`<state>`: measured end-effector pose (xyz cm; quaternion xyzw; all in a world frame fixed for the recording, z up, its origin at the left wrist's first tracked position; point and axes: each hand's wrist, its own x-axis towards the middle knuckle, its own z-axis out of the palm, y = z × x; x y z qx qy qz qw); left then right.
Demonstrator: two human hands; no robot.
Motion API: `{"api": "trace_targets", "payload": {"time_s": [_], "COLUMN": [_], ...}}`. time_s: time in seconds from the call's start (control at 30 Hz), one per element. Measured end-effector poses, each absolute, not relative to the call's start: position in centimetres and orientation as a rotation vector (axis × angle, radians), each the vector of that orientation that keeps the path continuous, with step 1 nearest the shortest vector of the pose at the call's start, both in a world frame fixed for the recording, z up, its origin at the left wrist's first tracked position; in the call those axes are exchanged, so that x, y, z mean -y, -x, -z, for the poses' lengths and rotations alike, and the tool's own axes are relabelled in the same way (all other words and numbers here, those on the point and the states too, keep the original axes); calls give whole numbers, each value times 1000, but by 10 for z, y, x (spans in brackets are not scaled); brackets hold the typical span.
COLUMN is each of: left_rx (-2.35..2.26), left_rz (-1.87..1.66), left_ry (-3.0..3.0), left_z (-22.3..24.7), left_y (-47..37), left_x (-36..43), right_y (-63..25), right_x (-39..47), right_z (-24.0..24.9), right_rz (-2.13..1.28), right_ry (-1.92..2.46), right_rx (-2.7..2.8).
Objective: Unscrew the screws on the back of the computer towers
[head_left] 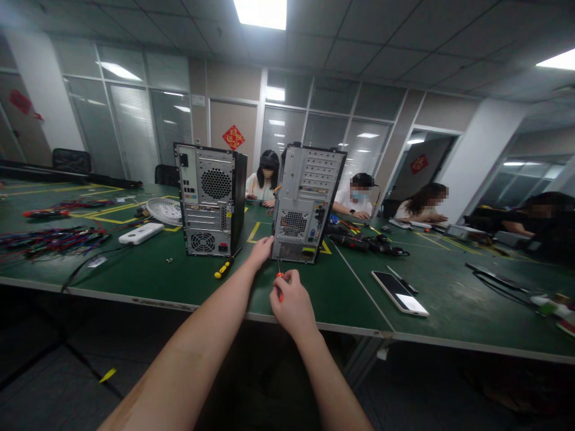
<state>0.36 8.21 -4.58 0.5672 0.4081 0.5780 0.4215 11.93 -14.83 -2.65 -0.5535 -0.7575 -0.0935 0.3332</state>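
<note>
A grey-and-black computer case (294, 203) stands upright on the green table, its rear panel towards me. My left hand (261, 251) is closed against its lower left edge, with the fingertips partly hidden. In front of the same corner, my right hand (291, 299) is wrapped round a screwdriver (280, 275) with a red handle. The thin shaft points up at the bottom edge of the case; whether its tip sits in a screw is too small to tell. To the left stands a second computer case (206, 206), also rear side forward. By its base lies a yellow-and-black screwdriver (222, 268).
A white phone (398, 293) lies on the right of the green table (345, 299). Leftwards are a white power-bank-like box (141, 233), bundled wires (49, 240) and a white round tray (164, 211). Black cables (381, 245) lie beyond the case. Several people sit opposite.
</note>
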Motion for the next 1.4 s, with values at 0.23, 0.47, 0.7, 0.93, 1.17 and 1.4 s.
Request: {"api": "trace_targets", "payload": {"time_s": [0.23,0.47,0.7,0.93,1.17,1.4], "left_rx": [-1025,-1037,-1047,-1041,-1030,-1021], "left_rz": [-1442,-1432,-1441,-1451,-1429,-1449], "left_ry": [-1426,-1412,-1408,-1413,-1409,-1403], "left_z": [45,44,43,43,42,42], "left_y": [-3,-3,-4,-4,-4,-3], "left_x": [-80,-80,-79,-79,-78,-77], "right_y": [-119,-120,-121,-120,-120,-119], "right_x": [149,149,150,150,151,151], "right_z": [26,26,26,25,24,23], "right_rz": [268,181,121,166,232,276], "right_ry": [1437,1407,1382,1421,1442,1457], "right_rx": [1993,1982,1979,1987,2027,2062]}}
